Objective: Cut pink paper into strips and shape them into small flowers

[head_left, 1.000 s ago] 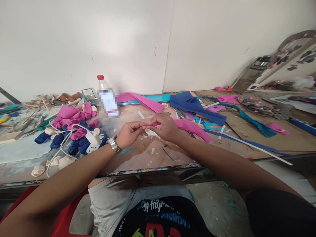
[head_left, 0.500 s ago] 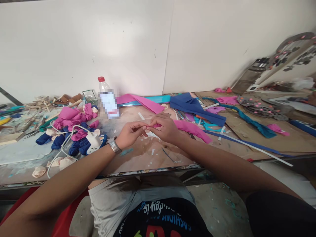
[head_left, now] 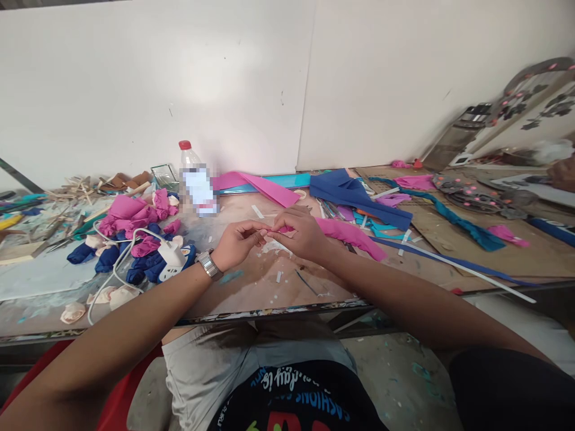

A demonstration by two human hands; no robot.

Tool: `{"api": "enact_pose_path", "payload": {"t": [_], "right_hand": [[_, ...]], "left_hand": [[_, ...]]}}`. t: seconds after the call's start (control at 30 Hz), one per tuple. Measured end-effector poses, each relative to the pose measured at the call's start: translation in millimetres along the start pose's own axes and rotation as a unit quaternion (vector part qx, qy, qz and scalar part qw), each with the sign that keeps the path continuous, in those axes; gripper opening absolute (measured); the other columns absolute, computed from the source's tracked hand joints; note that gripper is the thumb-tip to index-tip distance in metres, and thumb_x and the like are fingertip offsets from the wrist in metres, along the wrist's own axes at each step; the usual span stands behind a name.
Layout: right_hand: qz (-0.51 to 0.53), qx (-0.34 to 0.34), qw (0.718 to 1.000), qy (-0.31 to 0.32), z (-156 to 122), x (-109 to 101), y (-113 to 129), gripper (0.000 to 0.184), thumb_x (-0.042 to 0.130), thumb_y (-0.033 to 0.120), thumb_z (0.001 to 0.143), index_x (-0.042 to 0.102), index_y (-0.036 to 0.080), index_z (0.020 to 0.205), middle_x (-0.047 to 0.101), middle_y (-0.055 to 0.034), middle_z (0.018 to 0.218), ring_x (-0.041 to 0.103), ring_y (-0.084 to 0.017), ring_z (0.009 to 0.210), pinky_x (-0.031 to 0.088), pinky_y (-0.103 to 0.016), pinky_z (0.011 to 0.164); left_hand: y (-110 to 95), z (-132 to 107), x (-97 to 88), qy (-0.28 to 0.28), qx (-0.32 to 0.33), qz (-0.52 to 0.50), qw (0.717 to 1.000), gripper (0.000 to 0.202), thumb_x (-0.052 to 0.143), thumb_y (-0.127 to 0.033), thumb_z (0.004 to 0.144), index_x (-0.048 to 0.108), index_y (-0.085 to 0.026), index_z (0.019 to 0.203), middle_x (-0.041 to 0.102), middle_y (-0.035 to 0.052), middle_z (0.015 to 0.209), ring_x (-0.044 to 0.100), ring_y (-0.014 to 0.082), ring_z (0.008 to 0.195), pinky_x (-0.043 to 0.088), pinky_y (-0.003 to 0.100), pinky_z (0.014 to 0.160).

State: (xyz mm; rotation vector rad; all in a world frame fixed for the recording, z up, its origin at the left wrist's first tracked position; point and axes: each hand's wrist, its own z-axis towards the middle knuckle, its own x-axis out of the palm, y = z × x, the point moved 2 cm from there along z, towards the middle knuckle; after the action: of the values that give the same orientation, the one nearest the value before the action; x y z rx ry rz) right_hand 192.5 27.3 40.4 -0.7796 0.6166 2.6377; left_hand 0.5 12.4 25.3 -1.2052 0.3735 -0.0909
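A long pink strip, crepe paper or cloth (head_left: 348, 235), runs from between my hands out to the right, past my right wrist, and lies on the table. My left hand (head_left: 240, 244) pinches its near end between thumb and forefinger. Fingertips almost meeting the left ones, my right hand (head_left: 299, 232) is closed on the same strip. The part inside the fingers looks narrow and bunched; most of it is hidden. Left of my hands lie crumpled pink rosettes (head_left: 128, 212) and dark blue ones (head_left: 108, 257).
A phone with a blurred screen (head_left: 200, 191) leans on a red-capped bottle (head_left: 188, 154) at the back. A power strip with a white charger (head_left: 172, 254) lies left. Blue strips (head_left: 354, 194), a white stick (head_left: 476, 270) and cardboard (head_left: 442, 239) lie right.
The view has shifted very slightly. Both hands stay in place on the pink strip, with the left fingers drawn a little closer together.
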Motion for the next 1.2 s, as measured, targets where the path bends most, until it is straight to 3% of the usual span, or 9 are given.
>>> {"api": "enact_pose_path", "payload": {"t": [0.17,0.43,0.6,0.8,1.2], "right_hand": [[-0.01,0.007,0.999,0.031,1,-1,2,0.017,0.071,0.039,0.091,0.07,0.023,0.086,0.074,-0.002,0.084,0.066,-0.021,0.087,0.043,-0.037,0.087],[-0.027,-0.024,0.999,0.021,0,-1,-1,0.014,0.069,0.037,0.093,0.077,0.026,0.099,0.074,-0.0031,0.09,0.065,-0.02,0.089,0.045,-0.037,0.084],[-0.039,-0.039,0.998,0.018,-1,0,-4,0.017,0.065,0.035,0.096,0.078,0.026,0.09,0.073,-0.0035,0.09,0.064,-0.019,0.086,0.044,-0.037,0.083],[-0.033,-0.03,0.998,0.033,0,1,-2,0.015,0.063,0.033,0.097,0.073,0.023,0.093,0.072,-0.0052,0.095,0.064,-0.021,0.091,0.043,-0.038,0.086],[-0.014,0.005,1.0,0.007,0,2,-4,0.02,0.074,0.042,0.089,0.071,0.022,0.088,0.075,-0.0029,0.087,0.067,-0.021,0.087,0.045,-0.037,0.087]], "left_hand": [[-1,0,-0.1,-0.001,-0.022,-0.002,1.0,0.036,0.073,-0.049,0.086,0.078,-0.015,0.097,0.072,0.0042,0.07,0.065,0.0146,0.066,0.054,0.027,0.067],[2,-1,1.1,-0.003,-0.045,-0.036,0.998,0.035,0.077,-0.049,0.081,0.079,-0.015,0.091,0.071,0.0032,0.069,0.062,0.0137,0.065,0.051,0.027,0.067],[8,-1,3.8,-0.015,-0.072,-0.098,0.992,0.037,0.084,-0.044,0.073,0.081,-0.016,0.098,0.077,0.0045,0.082,0.06,0.0116,0.065,0.052,0.027,0.068],[8,0,6.2,-0.02,-0.076,-0.132,0.988,0.041,0.086,-0.042,0.072,0.079,-0.016,0.102,0.077,0.0061,0.094,0.06,0.01,0.066,0.051,0.026,0.066],[5,0,3.2,-0.021,-0.053,-0.084,0.995,0.041,0.082,-0.049,0.075,0.074,-0.014,0.096,0.07,0.0031,0.078,0.059,0.0115,0.065,0.048,0.025,0.065]]}}
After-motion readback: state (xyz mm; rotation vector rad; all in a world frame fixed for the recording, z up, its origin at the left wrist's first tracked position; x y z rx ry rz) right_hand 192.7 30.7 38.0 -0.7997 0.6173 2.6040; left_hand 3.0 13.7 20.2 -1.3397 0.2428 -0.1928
